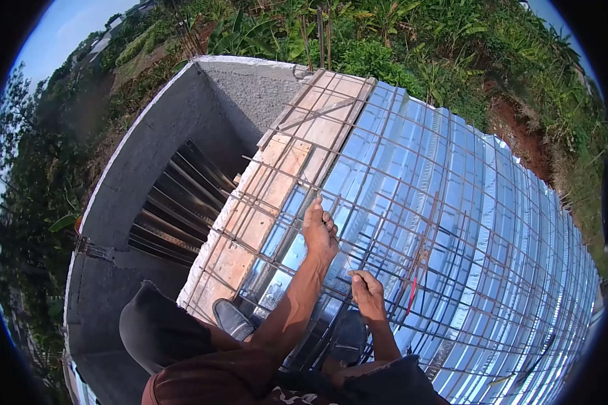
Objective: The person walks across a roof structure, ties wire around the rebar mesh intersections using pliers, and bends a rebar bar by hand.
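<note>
My left hand (319,229) is raised over the steel rebar mesh (385,217), its fingers curled and pressed together. Whatever it may hold is too small to make out. Lower and to the right, my right hand (367,291) is closed in a pinch just above the bars, and I cannot tell what sits between thumb and finger. To the right of that hand, a pair of pincers (423,259) with a red handle lies on the mesh. Under the bars runs shiny corrugated metal decking (467,297).
Wooden boards (233,260) line the deck's left edge. Beyond them drops a grey-walled opening (132,175) with metal channels (179,196) inside. My shoes (233,319) stand on the near side. Upright rebar rods (321,37) rise at the far corner, with green plants (378,67) behind.
</note>
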Demonstrator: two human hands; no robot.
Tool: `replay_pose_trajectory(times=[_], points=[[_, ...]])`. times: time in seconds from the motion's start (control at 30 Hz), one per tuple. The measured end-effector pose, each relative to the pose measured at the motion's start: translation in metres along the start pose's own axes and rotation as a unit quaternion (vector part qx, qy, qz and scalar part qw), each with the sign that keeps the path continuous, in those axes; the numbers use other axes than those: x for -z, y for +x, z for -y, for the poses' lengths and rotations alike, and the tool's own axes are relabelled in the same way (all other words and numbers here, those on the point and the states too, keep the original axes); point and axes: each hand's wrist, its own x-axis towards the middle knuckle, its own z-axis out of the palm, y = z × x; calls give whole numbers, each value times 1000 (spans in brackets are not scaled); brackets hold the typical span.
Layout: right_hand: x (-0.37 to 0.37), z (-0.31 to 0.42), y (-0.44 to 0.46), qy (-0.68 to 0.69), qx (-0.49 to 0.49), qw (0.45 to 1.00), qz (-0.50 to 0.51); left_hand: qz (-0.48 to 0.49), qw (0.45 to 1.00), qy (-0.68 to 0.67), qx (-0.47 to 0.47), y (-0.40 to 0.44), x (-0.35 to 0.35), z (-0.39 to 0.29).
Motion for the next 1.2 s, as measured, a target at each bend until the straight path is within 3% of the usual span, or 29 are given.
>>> replay_pose_trajectory(times=[0.1,0.27,0.33,0.43,0.6,0.73,1.13,1.2], points=[[-6,-9,-4,24,8,993,-119,-23,1000,4,-12,-1,-1,-1],[-11,-2,-4,75,-7,990,-123,-12,1000,21,-15,-14,-5,15],[-9,-2,2,182,-17,976,-120,-5,999,26,-17,-13,-5,19],[-10,11,6,182,-7,975,-127,14,993,86,-75,-15,-8,19],[-13,24,18,207,14,967,-147,108,958,266,-27,-20,-8,11],[-10,30,28,176,19,965,-195,151,930,335,-3,-21,-13,5],[0,28,40,194,58,956,-210,237,896,367,78,-36,-8,20],[6,19,48,204,47,945,-252,235,888,387,81,-44,-13,22]])
